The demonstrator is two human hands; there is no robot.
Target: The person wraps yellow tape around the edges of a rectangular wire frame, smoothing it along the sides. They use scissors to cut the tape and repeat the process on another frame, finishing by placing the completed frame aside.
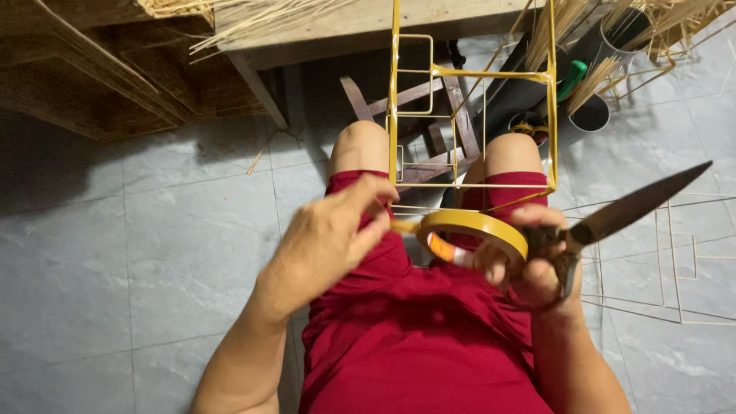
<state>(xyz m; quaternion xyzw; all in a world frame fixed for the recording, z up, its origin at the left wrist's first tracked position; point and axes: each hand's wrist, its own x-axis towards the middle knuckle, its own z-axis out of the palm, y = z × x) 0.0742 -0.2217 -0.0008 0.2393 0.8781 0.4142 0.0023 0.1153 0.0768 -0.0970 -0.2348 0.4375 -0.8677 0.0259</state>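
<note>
Above the lap of a seated person in red shorts (414, 337), a roll of yellow adhesive tape (471, 228) sits between the two hands. Right hand (537, 264): closed around the roll's right side, fingers curled beneath the ring, and also gripping the handles of a pair of scissors (621, 215); the dark blades, shut together, point up and to the right, away from the roll. Left hand (333, 241): just left of the roll, thumb and fingertips pinched on the free end of the tape, a short yellow strip running from the pinch to the roll's rim. Roll: held roughly flat, open centre facing upward, an orange-and-white patch visible on its inner wall.

Beyond the hands, a yellow-wrapped frame (471, 115) of thin rods stands upright between the knees, over a small wooden stool (429, 130). A second, bare frame (667, 261) lies on the grey tiled floor (153, 230) to the right. Bundles of thin bamboo sticks (606, 46) stand in dark tubes at upper right; a wooden tabletop (330, 23) crosses the upper edge.
</note>
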